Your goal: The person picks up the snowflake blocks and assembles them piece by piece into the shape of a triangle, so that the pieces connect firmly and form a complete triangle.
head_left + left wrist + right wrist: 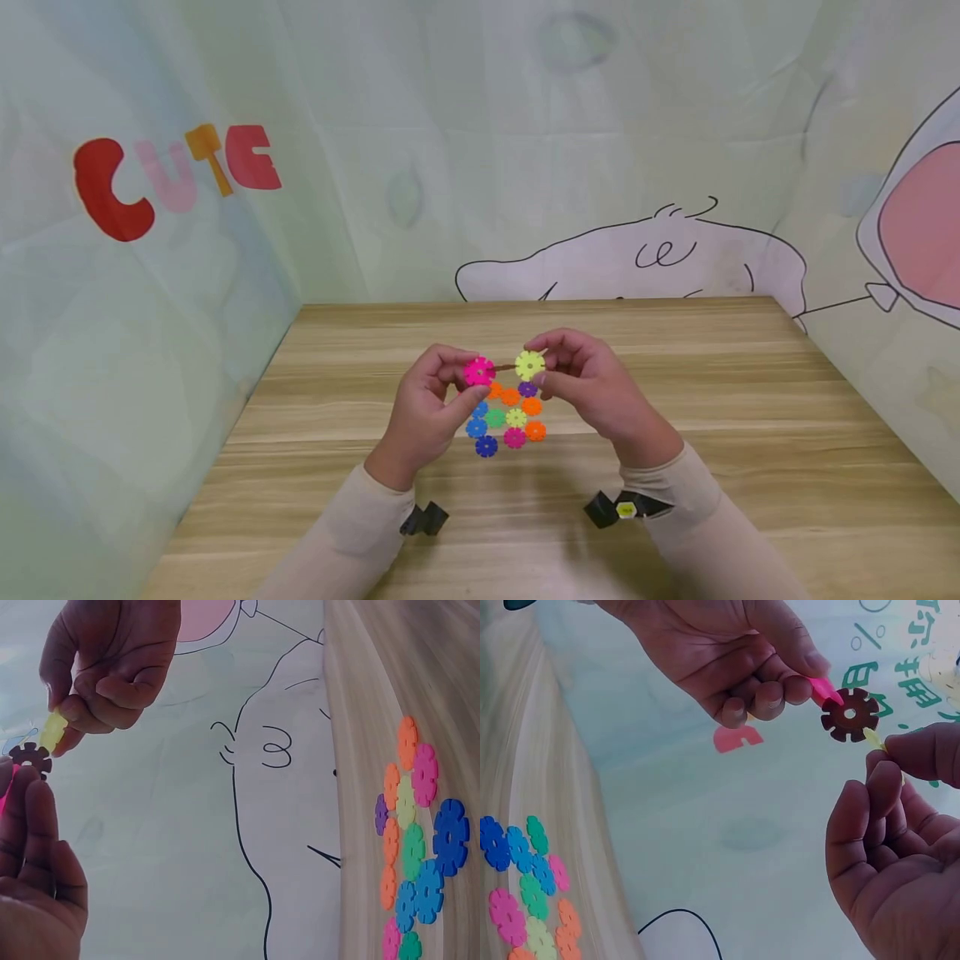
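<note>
In the head view my left hand [427,408] pinches a bright pink notched plastic disc [474,367] between thumb and fingertips. Opposite it, my right hand [603,392] pinches a yellow notched disc [523,360] the same way. A brown notched disc [835,722] bridges the two, seen edge-on from the head and nearly face-on in the right wrist view. The pink disc's edge overlaps one side of the brown disc, and the yellow disc meets its other side. Both hands hold these pieces raised above the table.
Below the hands, several loose notched discs lie grouped on the wooden table [300,467], among them a dark blue disc [482,451], a green disc [491,420] and an orange disc [536,436]. A printed cloth wall [375,125] stands behind the table and along its sides.
</note>
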`<state>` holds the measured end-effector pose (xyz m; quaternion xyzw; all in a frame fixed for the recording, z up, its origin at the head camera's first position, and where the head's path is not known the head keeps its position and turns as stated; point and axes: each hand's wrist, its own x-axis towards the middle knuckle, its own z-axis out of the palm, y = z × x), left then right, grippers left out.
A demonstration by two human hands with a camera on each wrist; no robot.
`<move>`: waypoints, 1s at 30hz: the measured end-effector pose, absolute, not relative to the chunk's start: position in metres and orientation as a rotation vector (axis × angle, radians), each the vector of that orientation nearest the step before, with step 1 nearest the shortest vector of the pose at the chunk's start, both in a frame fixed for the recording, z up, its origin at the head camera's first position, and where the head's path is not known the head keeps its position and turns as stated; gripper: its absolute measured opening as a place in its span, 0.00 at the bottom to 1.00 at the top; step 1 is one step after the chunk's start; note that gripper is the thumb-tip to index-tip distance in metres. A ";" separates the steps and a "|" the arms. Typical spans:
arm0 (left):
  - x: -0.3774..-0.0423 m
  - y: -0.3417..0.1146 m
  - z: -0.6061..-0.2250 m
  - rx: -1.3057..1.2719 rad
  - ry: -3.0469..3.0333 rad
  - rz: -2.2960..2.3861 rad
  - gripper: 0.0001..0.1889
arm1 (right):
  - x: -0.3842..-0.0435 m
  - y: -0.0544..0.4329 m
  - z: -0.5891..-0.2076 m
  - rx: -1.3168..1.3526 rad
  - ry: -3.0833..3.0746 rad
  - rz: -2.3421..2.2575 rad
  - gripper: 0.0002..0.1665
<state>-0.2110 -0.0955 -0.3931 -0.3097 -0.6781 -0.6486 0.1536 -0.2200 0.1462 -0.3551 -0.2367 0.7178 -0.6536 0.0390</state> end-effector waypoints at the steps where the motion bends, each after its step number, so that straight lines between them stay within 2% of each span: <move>1: -0.211 -0.095 -0.393 -0.885 -1.950 -1.862 0.17 | -0.220 0.146 -0.355 -0.726 2.204 -2.007 0.18; 30: -0.211 -0.097 -0.393 -0.899 -1.997 -1.891 0.17 | -0.220 0.145 -0.358 -0.760 2.228 -1.995 0.17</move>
